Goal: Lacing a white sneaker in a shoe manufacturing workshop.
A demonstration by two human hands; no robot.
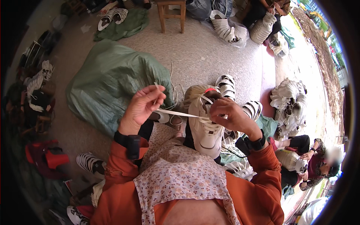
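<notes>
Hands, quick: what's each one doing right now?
Left hand: fingers pinched shut on the white shoelace, pulling it out sideways.
Right hand: fingers closed on the lace at the white sneaker resting on the lap.

The person wore an orange long-sleeved top, its cuffs bunched just below each wrist. Over it hung a pale apron (180, 168) printed with small brownish flowers, the orange sleeves showing on either side of it. A black band with a boxy module wrapped each wrist, beyond the apron's upper corners.
</notes>
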